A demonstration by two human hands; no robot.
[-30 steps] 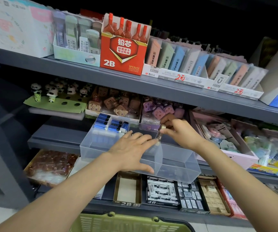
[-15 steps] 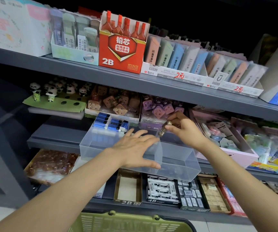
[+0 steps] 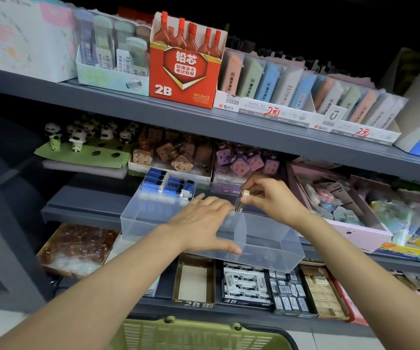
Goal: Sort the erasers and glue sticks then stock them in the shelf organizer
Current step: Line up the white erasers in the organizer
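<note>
Two hands work at one clear bin (image 3: 267, 238) that sits on the middle shelf (image 3: 82, 205). The left hand (image 3: 201, 223) lies flat on top of the bin, right where a thin wall splits it in two. Its fingers are straight and a little apart, and the thumb presses the near side. I think it is there to keep the bin from sliding or tipping.

The right hand (image 3: 272, 198) is just right of it, over the far edge of the right half. Its fingers are pinched tight on a small stick (image 3: 241, 200). The stick points down into the bin. It is too small and blurry to be sure, but it looks like a glue stick. The right half of the bin looks empty, so this may be the first one to go in.

The left half of the bin holds blue erasers (image 3: 166, 183), packed at the far end. That keeps the two kinds apart, one kind on each side of the wall.

Next, the right hand probably needs to lower the stick into the right half and let go. If the stick drops on the wrong side of the wall, it would mix with the erasers.

A green basket (image 3: 199, 334) is near, low down by the person.
</note>
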